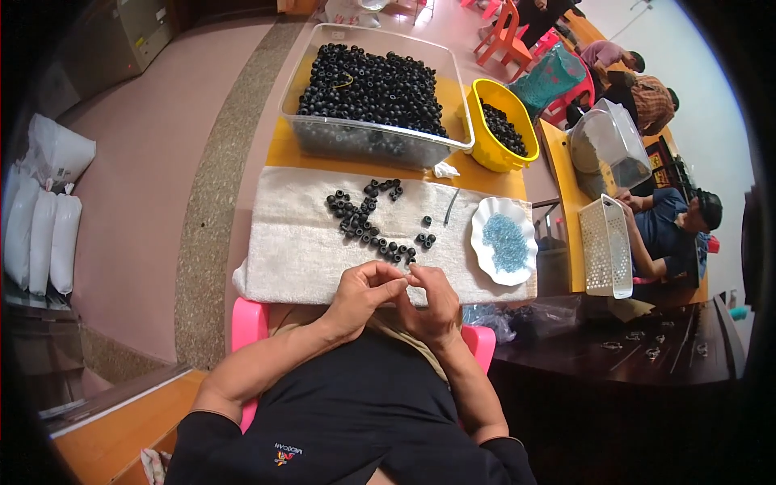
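Note:
My left hand (362,297) and my right hand (433,305) meet at the near edge of a white towel (283,242). The fingertips of both are pinched together; whatever lies between them is too small or hidden to make out. Just beyond the fingers, small round black hollow parts (356,218) lie in a loose cluster on the cloth. A few more black parts (426,240) sit apart to its right, near a thin dark stick (451,207). A white scalloped dish (482,212) holds many tiny clear-blue pieces (509,242).
Behind the towel stands a clear plastic bin (380,133) full of black parts, beside a yellow basket (505,158) with more. A white perforated basket (606,250) is on another table at right, where a person (667,230) sits. White sacks (40,234) stand at far left.

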`<act>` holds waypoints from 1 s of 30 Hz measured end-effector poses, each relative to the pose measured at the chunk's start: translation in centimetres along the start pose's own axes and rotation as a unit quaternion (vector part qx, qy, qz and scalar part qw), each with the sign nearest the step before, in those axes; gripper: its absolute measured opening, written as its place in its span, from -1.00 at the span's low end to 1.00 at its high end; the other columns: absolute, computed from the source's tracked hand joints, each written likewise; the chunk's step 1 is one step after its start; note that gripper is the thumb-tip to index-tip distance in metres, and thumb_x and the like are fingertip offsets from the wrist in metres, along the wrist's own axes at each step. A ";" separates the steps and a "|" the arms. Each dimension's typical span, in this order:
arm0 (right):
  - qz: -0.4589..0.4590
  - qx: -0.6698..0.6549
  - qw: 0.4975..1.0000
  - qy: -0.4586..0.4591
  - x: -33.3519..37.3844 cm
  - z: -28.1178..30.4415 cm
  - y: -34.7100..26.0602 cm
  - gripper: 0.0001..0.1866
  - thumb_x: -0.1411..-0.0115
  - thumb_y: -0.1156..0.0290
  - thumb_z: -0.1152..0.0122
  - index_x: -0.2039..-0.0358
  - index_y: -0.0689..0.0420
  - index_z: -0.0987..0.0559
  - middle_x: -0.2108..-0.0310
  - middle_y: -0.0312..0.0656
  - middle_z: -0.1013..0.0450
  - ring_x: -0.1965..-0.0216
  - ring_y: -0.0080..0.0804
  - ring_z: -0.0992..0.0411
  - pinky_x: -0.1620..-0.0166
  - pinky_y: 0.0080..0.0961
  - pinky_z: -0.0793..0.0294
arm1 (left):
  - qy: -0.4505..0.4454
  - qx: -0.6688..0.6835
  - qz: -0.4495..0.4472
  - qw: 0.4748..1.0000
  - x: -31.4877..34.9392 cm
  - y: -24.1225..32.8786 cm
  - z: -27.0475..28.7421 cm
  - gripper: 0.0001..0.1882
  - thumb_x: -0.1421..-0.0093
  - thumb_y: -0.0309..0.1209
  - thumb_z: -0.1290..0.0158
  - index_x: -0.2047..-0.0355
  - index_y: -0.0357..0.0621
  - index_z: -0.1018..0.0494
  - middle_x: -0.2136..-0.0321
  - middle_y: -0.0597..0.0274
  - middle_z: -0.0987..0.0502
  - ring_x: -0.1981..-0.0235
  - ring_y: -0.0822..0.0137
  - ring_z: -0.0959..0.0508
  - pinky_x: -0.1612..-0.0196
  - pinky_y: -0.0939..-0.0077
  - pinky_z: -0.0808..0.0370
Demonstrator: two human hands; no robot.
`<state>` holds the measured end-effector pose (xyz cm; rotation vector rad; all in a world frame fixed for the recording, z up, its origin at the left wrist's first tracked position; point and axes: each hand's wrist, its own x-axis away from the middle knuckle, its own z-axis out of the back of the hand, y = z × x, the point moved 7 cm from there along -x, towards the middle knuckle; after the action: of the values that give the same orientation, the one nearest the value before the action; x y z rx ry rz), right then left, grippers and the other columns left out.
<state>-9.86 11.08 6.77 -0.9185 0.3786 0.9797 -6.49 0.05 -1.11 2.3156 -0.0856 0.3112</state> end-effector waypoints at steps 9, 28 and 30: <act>-0.005 0.120 0.988 0.096 -5.4 6.3 7.3 -0.76 0.00 0.68 -0.29 0.28 0.21 -0.56 0.37 -0.13 -0.47 0.33 -0.32 -0.47 0.28 -0.48 -0.49 | -0.001 -0.082 -0.059 0.995 -0.1 0.2 0.2 -0.83 -0.25 -0.48 -0.14 0.16 -0.27 -0.50 0.30 0.25 -0.57 0.30 0.52 -0.55 0.19 0.62 -0.54; -0.101 0.047 0.980 -0.164 -9.4 -2.3 9.7 -0.87 -0.04 0.54 -0.31 0.34 0.19 -0.63 0.37 -0.12 -0.56 0.42 -0.24 -0.57 0.32 -0.40 -0.53 | 0.013 -0.186 -0.074 0.980 -0.2 0.5 0.7 -0.82 -0.24 -0.49 -0.13 0.15 -0.24 -0.53 0.38 0.41 -0.55 0.37 0.64 -0.49 0.26 0.71 -0.47; -0.089 0.106 0.973 -0.186 -9.0 -3.6 10.0 -0.84 -0.07 0.45 -0.28 0.30 0.16 -0.64 0.32 -0.12 -0.56 0.33 -0.16 -0.56 0.23 -0.32 -0.53 | 0.019 -0.183 -0.078 0.980 -0.3 0.4 0.8 -0.82 -0.24 -0.49 -0.13 0.15 -0.23 -0.53 0.38 0.41 -0.55 0.37 0.64 -0.49 0.27 0.71 -0.46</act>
<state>-22.68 5.60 5.60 -0.5496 0.0780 0.9021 -6.68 -0.81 -1.50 1.9378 0.0539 0.2368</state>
